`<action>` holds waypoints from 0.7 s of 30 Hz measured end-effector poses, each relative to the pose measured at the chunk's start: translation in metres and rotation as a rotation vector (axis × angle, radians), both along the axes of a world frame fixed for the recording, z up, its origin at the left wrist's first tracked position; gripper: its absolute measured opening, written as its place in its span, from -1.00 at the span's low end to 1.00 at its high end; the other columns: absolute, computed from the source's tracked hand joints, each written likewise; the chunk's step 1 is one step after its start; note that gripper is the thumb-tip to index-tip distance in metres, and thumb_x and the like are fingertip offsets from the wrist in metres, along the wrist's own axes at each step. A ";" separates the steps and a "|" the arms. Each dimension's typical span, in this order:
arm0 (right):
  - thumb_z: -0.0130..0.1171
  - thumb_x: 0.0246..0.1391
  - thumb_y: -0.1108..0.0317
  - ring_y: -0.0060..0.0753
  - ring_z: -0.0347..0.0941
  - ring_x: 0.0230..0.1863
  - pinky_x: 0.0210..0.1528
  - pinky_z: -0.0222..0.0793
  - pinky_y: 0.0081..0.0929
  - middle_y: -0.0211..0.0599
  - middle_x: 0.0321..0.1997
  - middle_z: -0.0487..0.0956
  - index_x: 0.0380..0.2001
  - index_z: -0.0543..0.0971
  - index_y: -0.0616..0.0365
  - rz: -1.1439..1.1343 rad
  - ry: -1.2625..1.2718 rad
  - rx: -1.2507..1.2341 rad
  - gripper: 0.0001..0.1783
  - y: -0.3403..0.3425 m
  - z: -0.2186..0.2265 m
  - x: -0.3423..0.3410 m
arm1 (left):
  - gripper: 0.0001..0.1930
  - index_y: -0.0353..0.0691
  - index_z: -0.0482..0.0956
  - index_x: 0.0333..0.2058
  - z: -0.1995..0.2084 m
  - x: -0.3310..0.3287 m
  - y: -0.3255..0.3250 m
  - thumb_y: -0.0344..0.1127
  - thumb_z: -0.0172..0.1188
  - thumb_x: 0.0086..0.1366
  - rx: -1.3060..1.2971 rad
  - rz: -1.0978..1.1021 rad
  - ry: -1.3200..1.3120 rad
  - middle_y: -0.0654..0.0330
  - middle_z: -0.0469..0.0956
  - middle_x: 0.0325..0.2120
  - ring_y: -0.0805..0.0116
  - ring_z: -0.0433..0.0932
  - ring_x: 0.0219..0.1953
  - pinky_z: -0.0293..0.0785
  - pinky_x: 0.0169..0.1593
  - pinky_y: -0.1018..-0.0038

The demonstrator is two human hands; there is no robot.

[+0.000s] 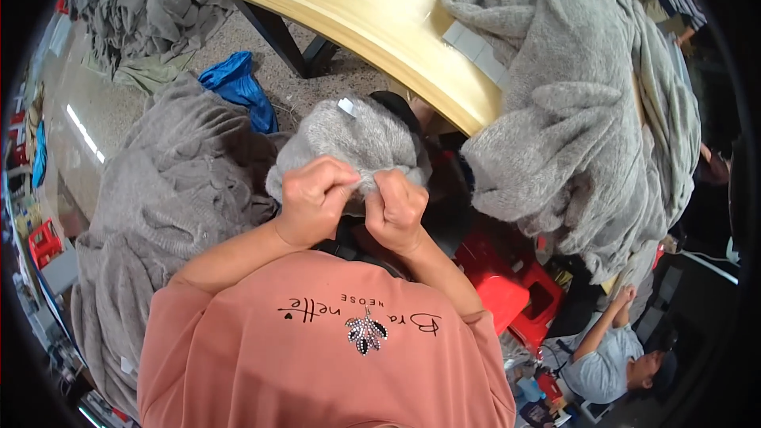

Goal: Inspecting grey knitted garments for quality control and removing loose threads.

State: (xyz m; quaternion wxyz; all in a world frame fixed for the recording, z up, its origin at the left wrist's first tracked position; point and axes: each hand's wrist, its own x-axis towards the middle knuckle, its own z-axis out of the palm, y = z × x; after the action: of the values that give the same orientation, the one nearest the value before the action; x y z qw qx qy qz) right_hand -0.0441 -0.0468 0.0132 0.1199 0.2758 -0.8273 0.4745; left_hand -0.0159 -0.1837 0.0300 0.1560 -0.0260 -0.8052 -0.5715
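Observation:
A fuzzy grey knit garment point(349, 131) lies bunched over my lap, with a small white label point(347, 107) showing near its far end. My left hand point(315, 196) is closed in a pinch on its near edge. Right beside it, my right hand point(396, 204) pinches the same knit, the fingers of both hands almost meeting. The fingertips are partly sunk in the fabric, so any small detail between them is hidden.
A large heap of grey knitwear point(170, 182) spreads along my left. More grey garments point(579, 111) drape over the wooden table point(349, 8) at right. A blue cloth point(242, 89) lies on the floor. Red stools point(507, 289) stand at my right, and a person point(610, 364) sits beyond.

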 end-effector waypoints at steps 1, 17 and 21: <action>0.05 -0.44 0.63 -0.22 0.31 -0.71 -0.67 0.21 -0.42 -0.21 -0.70 0.33 -0.58 0.42 0.24 -0.015 -0.004 -0.001 -0.82 0.000 0.002 -0.001 | -0.88 -0.33 0.44 -0.57 0.000 0.001 0.002 -0.65 0.15 -0.12 -0.001 -0.015 -0.004 0.11 0.49 -0.60 0.34 0.48 -0.58 0.39 -0.50 0.55; 0.00 -0.28 0.61 -0.33 0.27 -0.71 -0.66 0.15 -0.51 -0.21 -0.71 0.32 -0.64 0.38 0.29 0.098 -0.467 -0.250 -0.96 0.015 0.016 0.005 | -0.79 -0.39 0.42 -0.53 0.008 -0.008 0.000 -0.69 0.12 -0.27 -0.319 -0.190 0.450 0.05 0.44 -0.57 0.21 0.43 -0.61 0.36 -0.55 0.46; -0.01 -0.37 0.64 -0.23 0.27 -0.72 -0.69 0.15 -0.48 -0.17 -0.72 0.31 -0.62 0.41 0.30 0.032 -0.236 -0.181 -0.89 0.003 0.008 0.002 | -0.77 -0.39 0.42 -0.51 0.008 -0.003 -0.001 -0.70 0.10 -0.27 -0.414 -0.171 0.425 0.06 0.43 -0.58 0.20 0.42 -0.62 0.35 -0.56 0.46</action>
State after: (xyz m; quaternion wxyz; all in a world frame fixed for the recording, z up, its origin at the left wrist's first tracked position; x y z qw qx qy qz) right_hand -0.0418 -0.0441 0.0216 0.0387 0.2195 -0.7849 0.5781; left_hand -0.0189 -0.1850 0.0379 0.2638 -0.2438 -0.8487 -0.3883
